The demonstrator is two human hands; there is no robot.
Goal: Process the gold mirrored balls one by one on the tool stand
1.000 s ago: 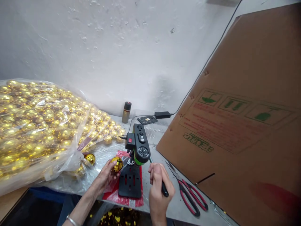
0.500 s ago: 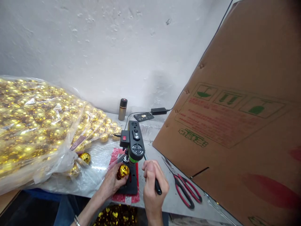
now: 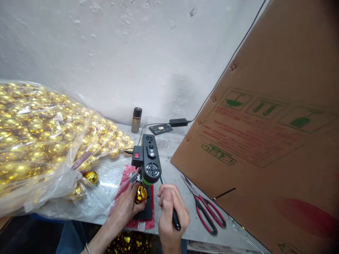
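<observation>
My left hand (image 3: 127,201) is closed on a gold mirror-tiled ball (image 3: 141,194), fingers and thumb on its left and lower sides. The ball sits over the black base, just under the head of a small black bench drill press (image 3: 151,160) with a green ring. The head hides the ball's upper edge, so I cannot tell whether the bit touches it. My right hand (image 3: 173,211) is wrapped round the press's lever (image 3: 176,221), whose black end sticks out below the fist.
Left lies a clear plastic bag (image 3: 53,141) full of gold balls. A dark-capped bottle (image 3: 136,120), a phone-like black slab (image 3: 160,129) and a power adapter (image 3: 178,122) stand behind. Red-handled scissors (image 3: 209,213) lie right, beside a large cardboard box (image 3: 254,148). More gold pieces (image 3: 128,243) show below the table edge.
The view has shifted slightly. My left hand has brought the ball a little to the right under the press head, and the ball looks turned. My right hand stays on the lever.
</observation>
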